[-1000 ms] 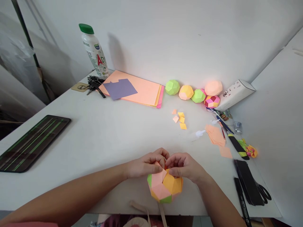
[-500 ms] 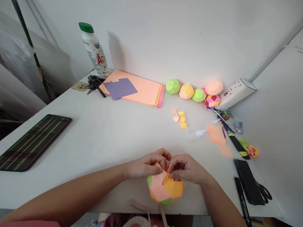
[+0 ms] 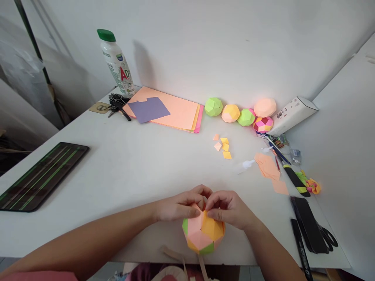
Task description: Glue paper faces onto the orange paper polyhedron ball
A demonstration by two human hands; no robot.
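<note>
A faceted paper ball (image 3: 202, 236) in pink, orange and green is held between both hands just above the table's front edge. My left hand (image 3: 189, 203) grips its upper left side, the thumb lying on a pink face. From the right, my right hand (image 3: 225, 208) pinches the top of an orange face, its fingertips close to the left ones. The far side of the ball is hidden behind the fingers. Beyond the hands lie several small orange and pink paper pieces (image 3: 225, 147).
Finished-looking paper balls (image 3: 213, 107) line the wall. Coloured paper sheets (image 3: 175, 111), keys (image 3: 117, 104) and a white bottle (image 3: 118, 66) stand at the back left. A dark tablet (image 3: 43, 175) lies left. Orange paper scraps (image 3: 267, 166), a cutter (image 3: 295, 181), a marker (image 3: 301, 248) and scissors (image 3: 328, 236) lie right.
The orange flap at the ball's upper right has come inward, and the gap near the top has narrowed. Both hands have stayed nearly in place, still on the ball.
</note>
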